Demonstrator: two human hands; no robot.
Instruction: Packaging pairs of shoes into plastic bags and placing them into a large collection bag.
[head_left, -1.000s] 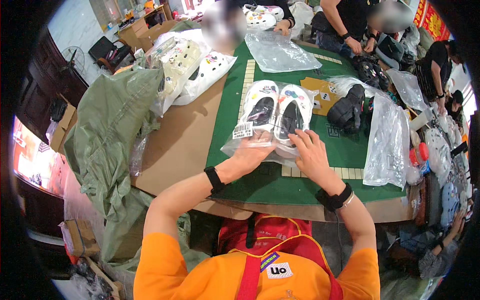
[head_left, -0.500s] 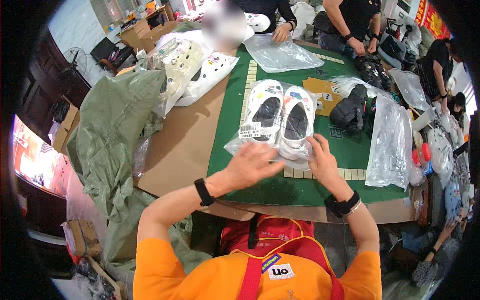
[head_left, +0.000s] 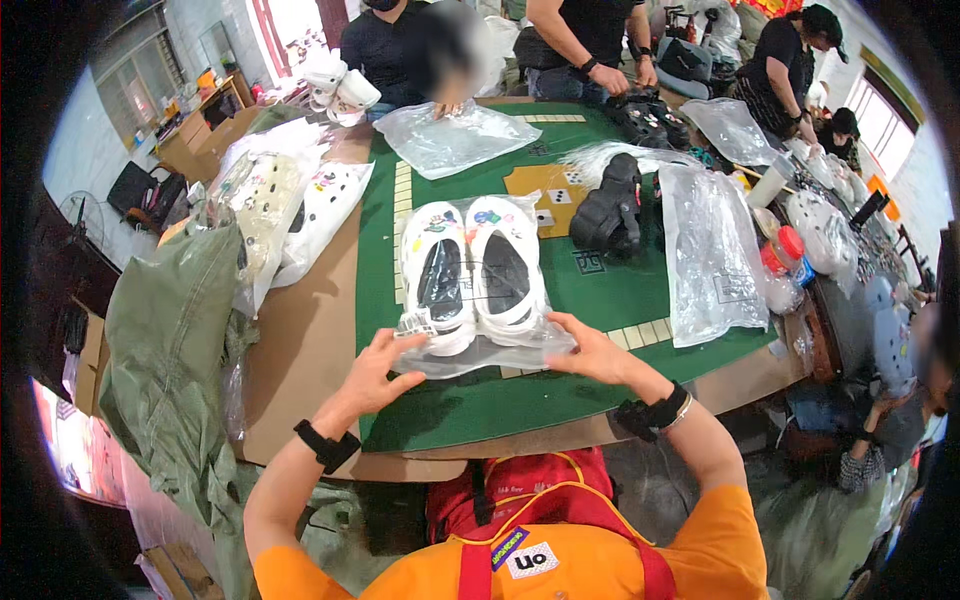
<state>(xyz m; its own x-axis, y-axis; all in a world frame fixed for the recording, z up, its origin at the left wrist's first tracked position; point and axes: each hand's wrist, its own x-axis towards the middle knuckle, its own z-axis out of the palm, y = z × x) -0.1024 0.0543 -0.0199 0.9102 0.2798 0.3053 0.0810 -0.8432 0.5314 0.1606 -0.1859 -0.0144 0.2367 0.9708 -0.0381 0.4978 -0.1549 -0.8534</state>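
Observation:
A pair of white clogs (head_left: 457, 338) with colourful charms lies in a clear plastic bag (head_left: 480, 360) on the green tabletop, toes pointing away from me. A barcode label shows at the bag's near left corner. My left hand (head_left: 378, 372) is at that corner, thumb and fingers spread, fingertips at the label. At the near right corner, my right hand (head_left: 603, 355) touches the plastic with its thumb and fingers apart. Neither hand is closed round the clogs.
Left lie more bagged clogs (head_left: 320, 215) and a green woven sack (head_left: 170, 320). Beyond is a clear bag (head_left: 450, 140); to the right are black clogs (head_left: 610, 205) and a flat clear bag (head_left: 715, 260). Rows of tiles (head_left: 640, 333) edge the tabletop. Several people work around it.
My left hand has drawn back from over the bag's near end to its left corner. My right hand has shifted to the right corner. The view has turned; across the table, white clogs are now held up.

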